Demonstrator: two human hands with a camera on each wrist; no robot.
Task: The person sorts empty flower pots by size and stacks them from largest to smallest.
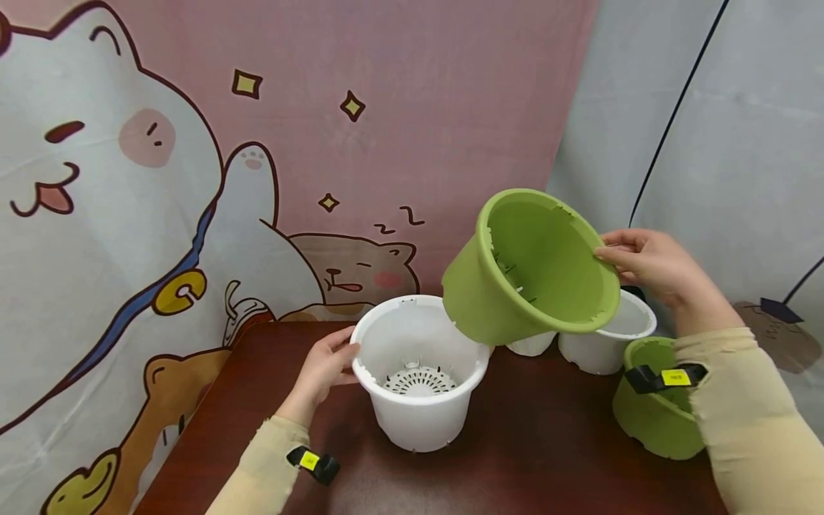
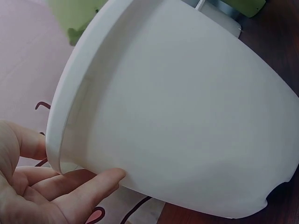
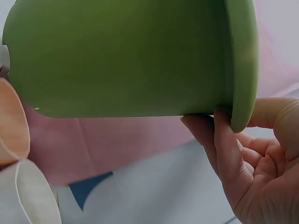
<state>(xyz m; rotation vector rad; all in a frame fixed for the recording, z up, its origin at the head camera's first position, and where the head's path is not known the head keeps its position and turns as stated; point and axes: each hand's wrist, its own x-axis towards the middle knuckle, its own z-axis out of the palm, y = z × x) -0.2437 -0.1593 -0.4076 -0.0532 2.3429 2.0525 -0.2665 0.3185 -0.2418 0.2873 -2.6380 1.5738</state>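
Observation:
A large white plastic flowerpot (image 1: 421, 422) with a slotted bottom stands on the dark table. My left hand (image 1: 324, 372) pinches its left rim, thumb on one side and fingers under the lip in the left wrist view, by the pot's white wall (image 2: 187, 102). Up in the air to the right, a green flowerpot (image 1: 496, 300) is tilted with its mouth facing right and toward me. My right hand (image 1: 656, 268) grips that pot's right rim. In the right wrist view, fingertips (image 3: 226, 140) lie along the green wall (image 3: 121, 60) below the lip.
Smaller pots stand at the table's right side: a white one (image 1: 595, 354), another white one (image 1: 533, 345) partly hidden behind the raised pot, and a green one (image 1: 656, 422) partly behind my right wrist. An orange pot (image 3: 11, 123) shows in the right wrist view. A cartoon cloth (image 1: 418, 143) hangs behind the table.

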